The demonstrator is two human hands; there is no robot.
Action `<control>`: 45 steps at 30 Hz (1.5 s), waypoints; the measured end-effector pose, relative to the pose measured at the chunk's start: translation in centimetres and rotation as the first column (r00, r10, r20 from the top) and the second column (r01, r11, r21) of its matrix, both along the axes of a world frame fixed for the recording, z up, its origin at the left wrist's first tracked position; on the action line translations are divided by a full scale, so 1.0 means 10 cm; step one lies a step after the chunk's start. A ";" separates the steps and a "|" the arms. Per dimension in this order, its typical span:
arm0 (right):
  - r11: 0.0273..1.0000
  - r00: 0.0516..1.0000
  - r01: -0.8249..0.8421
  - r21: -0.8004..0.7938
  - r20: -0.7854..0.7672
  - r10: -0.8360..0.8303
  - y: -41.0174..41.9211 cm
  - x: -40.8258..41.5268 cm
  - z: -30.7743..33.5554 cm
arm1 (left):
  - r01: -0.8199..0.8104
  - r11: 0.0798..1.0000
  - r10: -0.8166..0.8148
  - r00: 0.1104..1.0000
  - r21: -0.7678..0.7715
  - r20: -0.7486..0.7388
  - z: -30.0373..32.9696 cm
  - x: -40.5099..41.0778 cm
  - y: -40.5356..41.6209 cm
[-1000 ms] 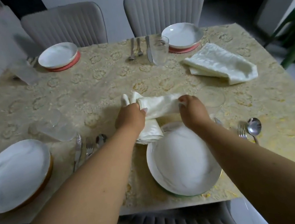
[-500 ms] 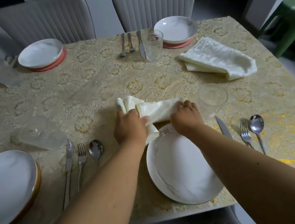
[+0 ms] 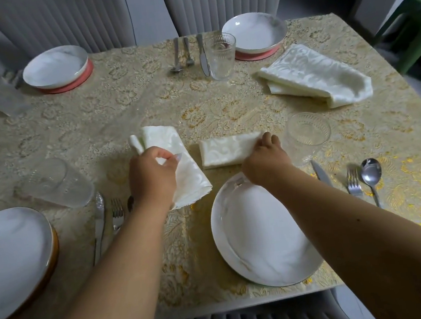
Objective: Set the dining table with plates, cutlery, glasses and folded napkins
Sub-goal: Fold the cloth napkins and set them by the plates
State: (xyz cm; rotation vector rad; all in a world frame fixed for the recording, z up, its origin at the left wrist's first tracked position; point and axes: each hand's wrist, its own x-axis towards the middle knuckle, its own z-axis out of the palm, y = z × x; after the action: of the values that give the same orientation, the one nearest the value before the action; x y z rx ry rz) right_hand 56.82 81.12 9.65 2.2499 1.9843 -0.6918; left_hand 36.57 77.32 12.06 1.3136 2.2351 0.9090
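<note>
Two napkins, one in each hand's grip.

Light: dim, soft, even | Shadows: faint beneath my hands | Glare: mild sheen on the tablecloth at right, pale highlights on the near plate | Blur: glass at left smeared | Distortion: wide-angle bowing at edges, corners darkened

Two folded napkins lie mid-frame, one left of the other. A plate sits below them, a glass to their right
</note>
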 end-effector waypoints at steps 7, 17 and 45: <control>0.968 0.959 -0.246 0.048 0.159 0.236 -0.14 -0.25 0.00 | -0.027 1.000 0.027 0.999 0.006 0.043 0.05 -0.01 0.02; 0.993 0.593 0.041 -0.108 -0.797 -0.111 -0.31 -0.63 0.69 | -0.084 0.990 0.024 0.885 0.109 0.466 0.25 0.03 -0.24; 0.937 0.647 -0.334 0.107 -0.697 0.310 -1.43 -1.84 1.56 | -0.432 0.898 0.180 0.193 -0.081 0.965 1.06 -0.83 -1.99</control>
State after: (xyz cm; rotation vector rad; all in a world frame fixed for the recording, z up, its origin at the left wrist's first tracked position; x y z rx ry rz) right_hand 38.43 66.77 25.25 1.6291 2.5456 -1.7147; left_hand 28.30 57.46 22.66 0.0581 1.3253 1.5688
